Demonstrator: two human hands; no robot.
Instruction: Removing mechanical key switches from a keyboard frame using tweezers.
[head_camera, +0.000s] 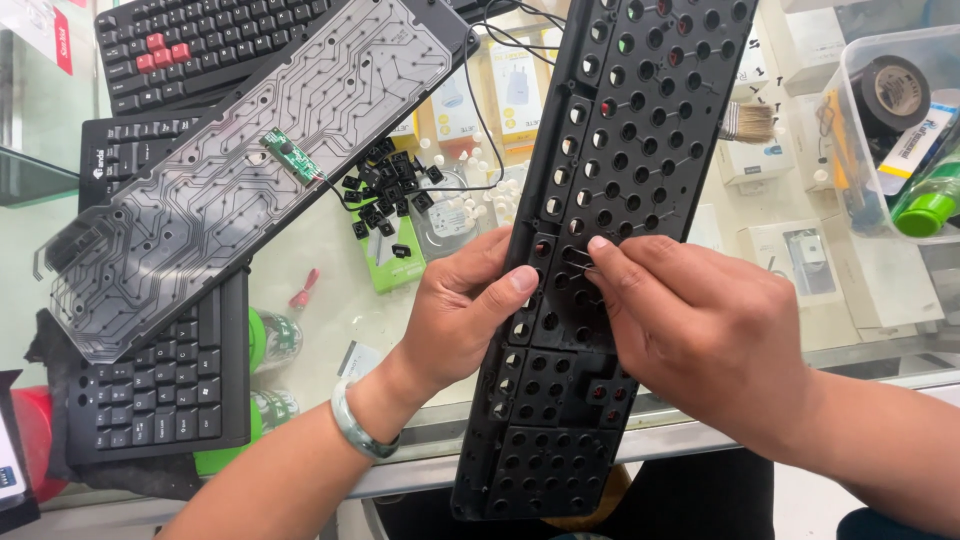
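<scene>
A black keyboard frame, full of round holes, stands on end and runs from the top of the view down to my lap. My left hand, with a pale green bangle on its wrist, grips the frame's left edge, thumb on its face. My right hand presses fingertips onto the frame's middle, close to the left thumb. To the left, a clear circuit membrane sheet with a small green circuit board lies on a keyboard base. A heap of loose black keycaps rests on the glass counter beside it.
Two more black keyboards lie at left, one with red keys, one lower. Small white rubber domes are scattered near the keycaps. A brush pokes out right of the frame. A clear plastic box holds tape and a green-capped bottle.
</scene>
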